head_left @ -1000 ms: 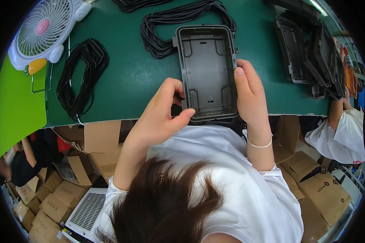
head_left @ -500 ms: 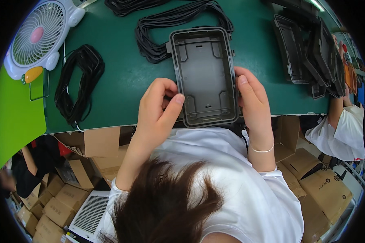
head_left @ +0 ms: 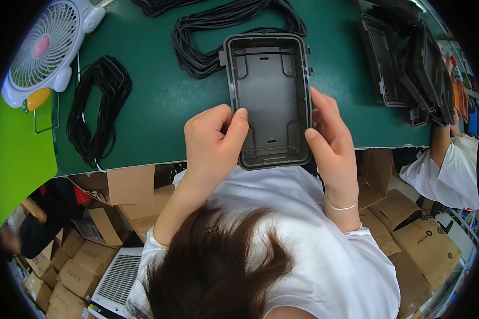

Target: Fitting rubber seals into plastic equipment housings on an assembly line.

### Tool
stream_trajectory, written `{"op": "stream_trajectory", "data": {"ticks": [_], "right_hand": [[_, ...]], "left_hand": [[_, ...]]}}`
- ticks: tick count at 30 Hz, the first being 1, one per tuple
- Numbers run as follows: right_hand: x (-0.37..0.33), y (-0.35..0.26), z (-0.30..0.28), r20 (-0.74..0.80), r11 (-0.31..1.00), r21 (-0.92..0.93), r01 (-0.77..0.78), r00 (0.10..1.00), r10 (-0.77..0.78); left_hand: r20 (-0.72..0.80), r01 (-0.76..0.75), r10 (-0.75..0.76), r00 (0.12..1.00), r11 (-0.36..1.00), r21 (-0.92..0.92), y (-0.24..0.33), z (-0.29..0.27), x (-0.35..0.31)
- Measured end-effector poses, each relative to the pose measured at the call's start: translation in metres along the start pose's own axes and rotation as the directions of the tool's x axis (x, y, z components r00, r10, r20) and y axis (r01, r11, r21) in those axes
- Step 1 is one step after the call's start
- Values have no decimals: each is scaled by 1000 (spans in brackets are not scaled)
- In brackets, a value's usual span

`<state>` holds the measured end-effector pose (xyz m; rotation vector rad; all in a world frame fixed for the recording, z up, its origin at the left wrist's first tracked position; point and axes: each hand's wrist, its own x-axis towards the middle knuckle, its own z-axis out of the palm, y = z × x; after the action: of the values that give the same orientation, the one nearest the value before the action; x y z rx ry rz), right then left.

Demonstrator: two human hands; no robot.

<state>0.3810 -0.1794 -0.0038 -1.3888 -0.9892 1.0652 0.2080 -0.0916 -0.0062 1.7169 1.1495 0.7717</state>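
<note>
We observe a dark grey plastic housing (head_left: 270, 98), rectangular with rounded corners, held open side up over the near edge of the green table (head_left: 159, 101). Its near end projects past the table edge, above the person's white shirt (head_left: 303, 239).

The left hand (head_left: 213, 143) grasps the housing at its near left corner. The fingers are curled, knuckles up, and the thumb (head_left: 238, 127) is pressed along the left rim. The left forearm rises from the lower middle of the view, angled up and to the right.

The right hand (head_left: 330, 135) clasps the right side wall. Its thumb (head_left: 314, 139) lies against the near right rim, and the remaining fingers stretch upward along the outside of the wall. The wrist is bent slightly and carries a thin bracelet (head_left: 339, 206). Both hands are closed on the housing; neither is free.

Beyond the housing we note a bundle of black cord (head_left: 218, 32) just behind its far end. A second black loop bundle (head_left: 93, 106) lies well to the left. A white desk fan (head_left: 48, 48) stands at far left, and a stack of similar dark housings (head_left: 410, 69) lies at far right. Cardboard boxes (head_left: 127, 191) sit below the table edge.
</note>
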Motion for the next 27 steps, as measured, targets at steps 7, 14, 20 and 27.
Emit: {"op": "stream_trajectory", "data": {"ticks": [7, 14, 20, 27], "right_hand": [[-18, 7, -2, 42, 999, 46, 18, 999, -20], [-28, 14, 1, 34, 903, -361, 233, 971, -237], [-30, 6, 3, -57, 874, -444, 199, 967, -249], [-20, -17, 9, 115, 678, -669, 305, 943, -311]], "left_hand": [[20, 20, -20, 1000, 1000, -10, 0, 1, 1], [32, 39, -38, 999, 999, -13, -1, 2, -2], [27, -95, 92, 995, 982, 164, 6, -5, 4], [172, -379, 342, 924, 748, 545, 31, -15, 12]]}}
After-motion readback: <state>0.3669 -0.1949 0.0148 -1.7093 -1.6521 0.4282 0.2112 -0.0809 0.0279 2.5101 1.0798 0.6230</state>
